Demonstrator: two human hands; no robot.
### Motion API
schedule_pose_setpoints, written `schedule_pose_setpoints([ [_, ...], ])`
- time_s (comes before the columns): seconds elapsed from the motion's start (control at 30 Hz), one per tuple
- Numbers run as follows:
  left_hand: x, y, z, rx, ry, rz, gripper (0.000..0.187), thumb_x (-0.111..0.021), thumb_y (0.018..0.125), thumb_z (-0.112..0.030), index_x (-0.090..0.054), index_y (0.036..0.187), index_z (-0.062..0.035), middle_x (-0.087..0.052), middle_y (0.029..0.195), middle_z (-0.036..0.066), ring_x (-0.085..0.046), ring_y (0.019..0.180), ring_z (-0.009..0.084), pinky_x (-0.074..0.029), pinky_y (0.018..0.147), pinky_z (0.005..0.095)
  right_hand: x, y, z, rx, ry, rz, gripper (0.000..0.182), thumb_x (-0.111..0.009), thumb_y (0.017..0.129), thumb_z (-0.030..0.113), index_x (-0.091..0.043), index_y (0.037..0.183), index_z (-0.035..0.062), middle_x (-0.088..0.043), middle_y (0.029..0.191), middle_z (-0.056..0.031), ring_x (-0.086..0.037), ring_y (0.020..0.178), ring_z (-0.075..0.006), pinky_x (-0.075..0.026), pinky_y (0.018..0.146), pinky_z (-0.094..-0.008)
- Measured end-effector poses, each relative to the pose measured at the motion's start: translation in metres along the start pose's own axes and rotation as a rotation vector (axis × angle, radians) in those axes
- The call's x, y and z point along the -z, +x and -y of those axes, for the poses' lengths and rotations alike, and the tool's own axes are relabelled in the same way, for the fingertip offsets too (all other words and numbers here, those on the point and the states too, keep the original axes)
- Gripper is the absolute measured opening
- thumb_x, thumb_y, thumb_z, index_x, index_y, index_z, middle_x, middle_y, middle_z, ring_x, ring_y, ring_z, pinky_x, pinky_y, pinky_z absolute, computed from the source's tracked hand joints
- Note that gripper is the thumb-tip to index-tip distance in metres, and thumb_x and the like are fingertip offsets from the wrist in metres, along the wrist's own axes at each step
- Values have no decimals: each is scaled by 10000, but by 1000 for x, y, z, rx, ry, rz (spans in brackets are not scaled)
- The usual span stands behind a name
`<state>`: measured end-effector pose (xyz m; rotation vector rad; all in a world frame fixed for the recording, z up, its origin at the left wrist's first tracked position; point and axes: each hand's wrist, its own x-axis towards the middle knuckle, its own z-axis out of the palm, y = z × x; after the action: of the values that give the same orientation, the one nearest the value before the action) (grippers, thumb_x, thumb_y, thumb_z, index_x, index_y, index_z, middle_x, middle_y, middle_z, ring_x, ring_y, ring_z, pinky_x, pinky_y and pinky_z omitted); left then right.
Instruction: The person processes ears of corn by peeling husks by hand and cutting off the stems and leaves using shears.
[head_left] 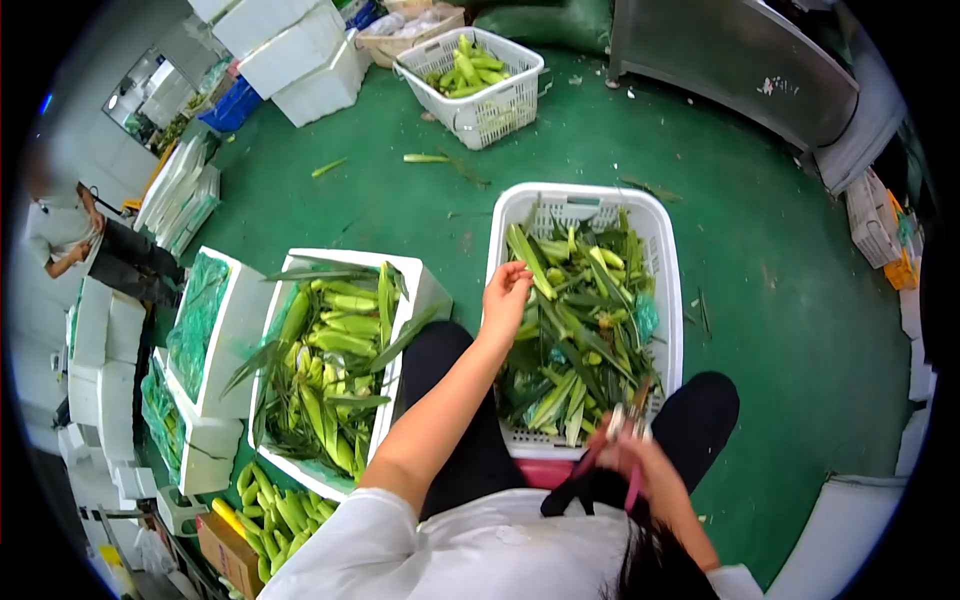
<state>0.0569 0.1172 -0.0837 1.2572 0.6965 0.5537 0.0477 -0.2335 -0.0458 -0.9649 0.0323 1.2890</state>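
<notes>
My left hand [507, 293] reaches over the white plastic basket [673, 300] between my knees. Its fingers are pinched together on a green corn husk [530, 262] at the basket's left side. Loose husks and long leaves [590, 335] fill this basket, with a scrap of green plastic [647, 318] among them. Near its front edge, my right hand [640, 452] is closed around pruning shears [628, 418] with reddish handles, somewhat smeared by motion. By my left knee stands a white foam box [420, 285] full of corn ears [345, 325] in their husks.
Trimmed corn ears [275, 520] are heaped at lower left beside a cardboard box [228, 550]. Another white basket [490, 122] holds corn ahead. Foam boxes [215, 400] lined with green plastic stand left. A person [90, 235] stands far left. Husk scraps [425, 158] lie on the green floor.
</notes>
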Motion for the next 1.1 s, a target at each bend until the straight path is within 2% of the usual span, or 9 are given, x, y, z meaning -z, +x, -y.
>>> schedule_pose_setpoints([
  [0.13,-25,102,53,-181,440,-118,229,-565,870,-70,-644,1073,1,-687,955,131,-670,869,240,-526,788,344,26,-47,-54,-155,14,29,744,-607,868,206,-290,1501,-21,-541,1366,-217,-487,1319,-328,-271,1172,-424],
  [0.4,-19,153,146,46,1347,66,217,-583,843,-175,-727,907,-26,-699,921,233,-681,908,381,-552,789,476,111,-1,-157,82,539,128,649,-596,891,252,-393,1447,-13,-537,1350,-255,-498,1288,-400,-357,1125,-506],
  [0.53,-26,107,120,161,1124,251,304,-569,851,-219,-705,1070,-58,-700,983,217,-667,945,391,-521,881,449,60,12,-34,-183,151,-29,405,-635,854,91,-532,1235,2,-628,1121,-185,-600,1097,-314,-440,1031,-485],
  [0.6,-29,49,46,-96,787,245,282,-580,886,-120,-639,1137,-4,-681,1067,199,-666,975,350,-515,872,388,42,35,-1,-123,13,-161,261,-638,820,6,-567,1070,25,-644,986,-128,-637,991,-244,-506,928,-407],
  [0.73,53,-70,-57,-531,895,-256,215,-558,825,57,-663,1003,-4,-673,1057,166,-654,927,293,-498,870,366,24,119,112,-59,-683,-308,133,-667,848,61,-597,961,64,-612,828,-23,-594,731,-119,-488,656,-277],
  [0.8,111,-152,-40,-245,890,-420,169,-533,831,68,-629,950,-3,-644,965,151,-616,864,288,-487,830,365,24,190,135,393,-1114,-206,122,-673,854,115,-604,940,64,-587,723,16,-552,640,-108,-459,598,-294],
  [0.83,133,-194,-22,-219,901,-456,187,-511,854,58,-620,996,2,-630,1004,162,-603,923,294,-475,861,357,17,230,144,249,-953,-166,131,-684,847,122,-604,927,56,-595,717,7,-560,634,-122,-458,598,-294],
  [0.97,260,-407,166,996,410,-706,219,-524,918,-61,-644,1098,-24,-630,1015,156,-608,958,289,-471,885,348,33,410,82,119,-573,-229,193,-726,793,104,-617,933,30,-636,796,-45,-589,711,-185,-471,670,-318],
  [1.1,212,-395,146,1134,533,-608,190,-521,934,-71,-640,1075,-24,-617,970,129,-593,910,259,-467,846,331,26,502,27,664,-803,-214,696,-759,744,41,-472,1378,66,-597,1186,-116,-593,959,-220,-487,848,-335],
])
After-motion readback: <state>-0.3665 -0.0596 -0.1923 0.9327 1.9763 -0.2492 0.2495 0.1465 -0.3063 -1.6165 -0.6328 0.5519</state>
